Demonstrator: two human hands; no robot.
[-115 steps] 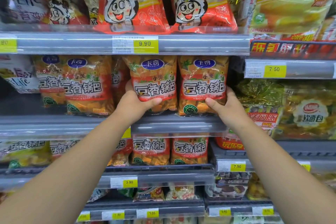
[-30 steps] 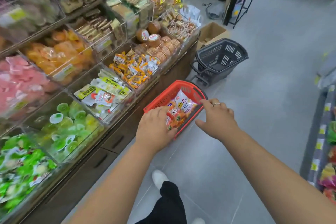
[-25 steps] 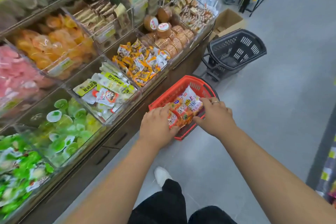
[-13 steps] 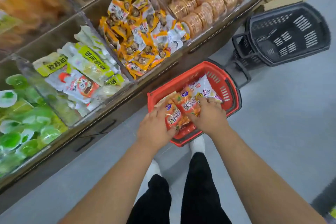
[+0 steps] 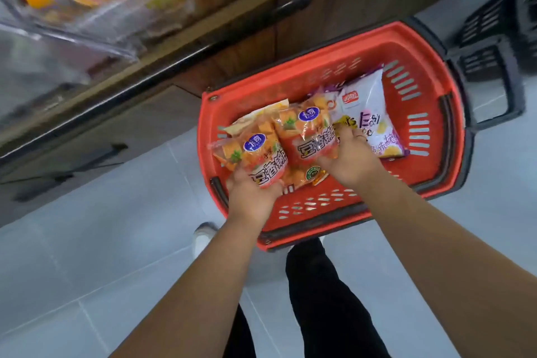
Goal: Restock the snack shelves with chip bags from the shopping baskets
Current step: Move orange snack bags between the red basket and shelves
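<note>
Both hands had closed further onto two chip bags since the frame half a second earlier, and the view had dropped much nearer the red basket (image 5: pixel 447 113), which sat on the grey floor (image 5: pixel 87 241) against a wooden counter (image 5: pixel 203 46).

The left hand (image 5: pixel 252 197) gripped the bottom edge of the left orange bag (image 5: pixel 255 151). Its fingers were drawn in narrow around the packet, with the tips hidden behind it. The right hand (image 5: pixel 351 160) lay knuckles up on the right orange bag (image 5: pixel 308 136), its fingers curled over that bag's right side, so the tips could not be seen either. The two orange bags overlapped inside the basket, near its left end. Whether they had left the bottom could not be told.

A white and purple bag (image 5: pixel 374 116) lay flat in the basket, just beyond the right hand and partly under it. A black basket (image 5: pixel 488 26) stood behind, at the upper right.

This looked like the pick-up step: taking stock out of the basket. The next move would call for lifting both bags clear of the rim, without dragging the white and purple bag along, then turning to the snack shelves, which were out of view.
</note>
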